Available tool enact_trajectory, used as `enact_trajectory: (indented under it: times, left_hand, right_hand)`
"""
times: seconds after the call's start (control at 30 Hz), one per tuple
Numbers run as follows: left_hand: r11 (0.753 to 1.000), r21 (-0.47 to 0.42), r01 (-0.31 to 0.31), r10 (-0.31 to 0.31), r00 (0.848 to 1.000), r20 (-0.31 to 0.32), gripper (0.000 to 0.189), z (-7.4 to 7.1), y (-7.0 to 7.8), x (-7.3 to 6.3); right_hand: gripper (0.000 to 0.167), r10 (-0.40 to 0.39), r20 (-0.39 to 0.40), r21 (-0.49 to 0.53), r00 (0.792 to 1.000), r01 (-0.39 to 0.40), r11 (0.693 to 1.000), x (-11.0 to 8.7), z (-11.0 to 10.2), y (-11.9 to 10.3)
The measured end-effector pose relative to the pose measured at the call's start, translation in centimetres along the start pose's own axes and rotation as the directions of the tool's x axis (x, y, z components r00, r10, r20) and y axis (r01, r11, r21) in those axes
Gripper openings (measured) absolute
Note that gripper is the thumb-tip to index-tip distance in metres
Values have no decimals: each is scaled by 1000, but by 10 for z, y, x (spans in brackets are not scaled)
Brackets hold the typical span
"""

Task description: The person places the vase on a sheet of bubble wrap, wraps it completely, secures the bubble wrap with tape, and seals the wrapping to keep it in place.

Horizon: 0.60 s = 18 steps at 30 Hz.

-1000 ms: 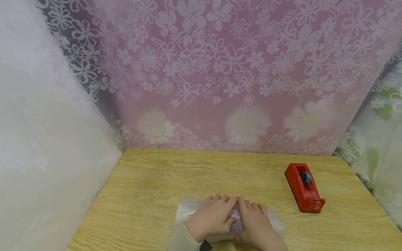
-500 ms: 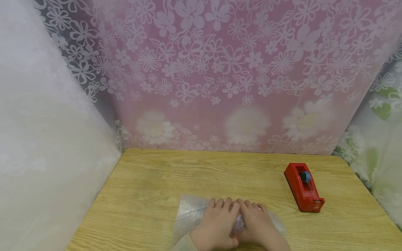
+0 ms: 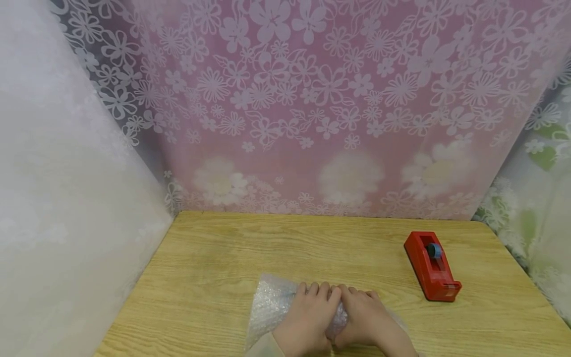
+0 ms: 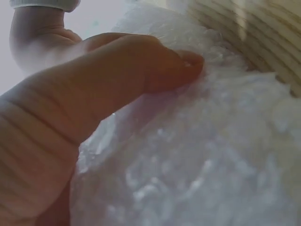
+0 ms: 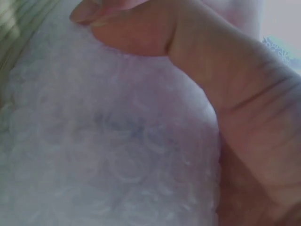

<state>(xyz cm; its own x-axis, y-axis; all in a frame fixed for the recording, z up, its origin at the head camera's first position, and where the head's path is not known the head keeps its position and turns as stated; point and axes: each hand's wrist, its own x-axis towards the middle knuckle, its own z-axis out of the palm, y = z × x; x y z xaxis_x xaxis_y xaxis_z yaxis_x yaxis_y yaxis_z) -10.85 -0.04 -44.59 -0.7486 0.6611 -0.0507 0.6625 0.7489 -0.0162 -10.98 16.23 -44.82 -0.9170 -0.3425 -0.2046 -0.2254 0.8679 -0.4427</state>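
A bundle of clear bubble wrap [image 3: 269, 303] lies on the table at the front, both hands curled over its middle side by side. My left hand [image 3: 311, 317] grips it with fingers over the far side; in the left wrist view, its thumb [image 4: 146, 61] presses along the near side. My right hand [image 3: 365, 317] holds it the same way, its thumb [image 5: 141, 28] lying across the wrap [image 5: 117, 141] in the right wrist view. The two thumbs come close together. A faint bluish patch shows through the layers; what is inside is hidden.
A red tape dispenser [image 3: 432, 266] with a small blue roll stands on the wooden table [image 3: 250, 243] to the right. A pink flowered curtain [image 3: 285, 124] hangs behind the table's far edge, and pale sheets [image 3: 80, 198] flank both sides.
The left hand has turned and drawn a little nearer to the body, its thumb coming in beside the right one. More of the wrap's left end shows. The tape dispenser stays put.
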Motion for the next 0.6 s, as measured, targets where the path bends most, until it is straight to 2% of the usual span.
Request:
enact_trajectory:
  times: [0.3, 0.6]
  left_hand:
    - [999, 48, 22, -20, 999, -38, 93, 1, -2, 4]
    - [999, -38, 15, -16, 999, -35, 94, 0, -9, 6]
  right_hand:
    - [97, 33, -71, -26, 997, -35, 999, -5, 5, -6]
    - [98, 22, -172, -164, 985, -50, 985, -9, 12, -15]
